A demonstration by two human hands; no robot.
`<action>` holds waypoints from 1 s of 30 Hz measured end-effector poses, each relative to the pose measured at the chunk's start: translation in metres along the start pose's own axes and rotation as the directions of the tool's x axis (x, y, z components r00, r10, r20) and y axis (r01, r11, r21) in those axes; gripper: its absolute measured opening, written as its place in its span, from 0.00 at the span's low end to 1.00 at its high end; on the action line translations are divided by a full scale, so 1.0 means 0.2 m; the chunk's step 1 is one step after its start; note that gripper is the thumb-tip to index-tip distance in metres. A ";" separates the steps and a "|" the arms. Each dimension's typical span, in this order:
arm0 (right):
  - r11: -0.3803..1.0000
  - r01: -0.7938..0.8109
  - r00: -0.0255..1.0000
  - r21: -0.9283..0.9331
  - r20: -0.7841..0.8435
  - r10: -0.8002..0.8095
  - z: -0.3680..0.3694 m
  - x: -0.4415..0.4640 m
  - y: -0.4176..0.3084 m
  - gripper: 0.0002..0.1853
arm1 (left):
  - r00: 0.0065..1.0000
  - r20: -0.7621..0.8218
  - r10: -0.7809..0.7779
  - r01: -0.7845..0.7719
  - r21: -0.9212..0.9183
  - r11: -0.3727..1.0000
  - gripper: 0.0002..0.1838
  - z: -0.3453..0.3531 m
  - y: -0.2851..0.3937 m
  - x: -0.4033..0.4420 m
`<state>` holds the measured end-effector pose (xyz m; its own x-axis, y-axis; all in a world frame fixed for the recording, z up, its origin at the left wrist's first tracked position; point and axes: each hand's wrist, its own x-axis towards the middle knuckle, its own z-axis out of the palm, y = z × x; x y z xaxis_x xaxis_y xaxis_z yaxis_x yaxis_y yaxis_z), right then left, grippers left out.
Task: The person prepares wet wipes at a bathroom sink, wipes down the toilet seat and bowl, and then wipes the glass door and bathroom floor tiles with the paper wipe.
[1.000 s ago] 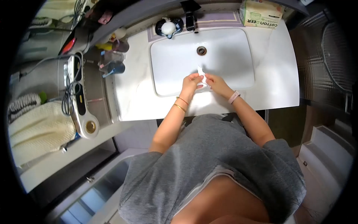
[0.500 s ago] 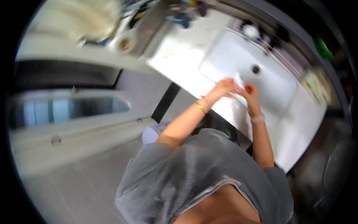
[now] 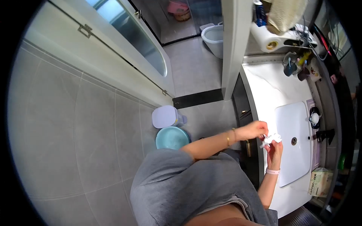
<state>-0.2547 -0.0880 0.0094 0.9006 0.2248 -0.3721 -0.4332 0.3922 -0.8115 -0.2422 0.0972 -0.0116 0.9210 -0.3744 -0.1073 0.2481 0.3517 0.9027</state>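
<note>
A crumpled white piece, perhaps tissue (image 3: 272,139), is between my two hands, over the counter's front edge beside the sink (image 3: 292,162). My left hand (image 3: 256,130), with a gold bracelet on its wrist, has its fingers pinched at the upper left side of the white piece. From below, my right hand (image 3: 275,152), with a pink band on its wrist, grips the same piece in its fingertips. The drain (image 3: 294,141) lies to the right of both hands.
A lidded lilac bin (image 3: 164,116) and a teal basin (image 3: 172,138) stand on the floor at the left. Cups (image 3: 290,69), a black tap (image 3: 325,136) and a cotton box (image 3: 320,183) line the counter's back. A doorway opens beyond.
The view has swung left, bringing the floor, bin, basin and doorway into sight. My hands have come from over the sink to its front edge, still with the white piece.
</note>
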 end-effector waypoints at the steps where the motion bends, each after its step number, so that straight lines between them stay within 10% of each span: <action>1: 0.999 -0.003 0.999 0.042 -0.042 0.005 0.17 -0.03 0.01 0.13 | 0.997 -0.011 0.081 -0.081 -0.086 0.993 0.06 -0.10 0.04 -0.10; 4: 0.997 0.043 0.999 0.069 -0.026 -0.042 0.33 0.00 0.19 0.06 | 0.971 -0.140 0.195 -0.191 0.047 0.981 0.07 -0.35 0.06 -0.36; 6: 1.000 0.005 0.999 -0.028 -0.040 -0.006 0.47 -0.02 0.26 0.08 | 0.922 -0.207 0.327 -0.190 0.493 0.849 0.09 -0.45 0.12 -0.55; 14: 0.882 0.068 0.953 -0.467 0.293 0.082 1.00 -0.05 0.52 0.05 | 0.916 -0.285 0.282 -0.145 0.420 0.896 0.14 -0.55 0.17 -0.99; 20: 0.911 -0.197 0.824 -0.362 0.442 0.354 1.18 -0.02 0.46 0.07 | 0.928 -0.323 0.187 -0.301 -0.349 0.888 0.07 -0.67 0.21 -1.20; 30: 0.829 0.106 0.696 -0.549 0.636 0.332 1.29 0.08 0.50 0.10 | 0.835 -0.514 0.196 -0.282 -0.095 0.955 0.11 -0.65 0.29 -1.25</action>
<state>-0.2929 0.1842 0.0382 0.4600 0.8543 -0.2418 -0.2439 -0.1403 -0.9596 -0.4188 0.3232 0.0136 0.9720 0.1976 -0.1272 0.0053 0.5228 0.8524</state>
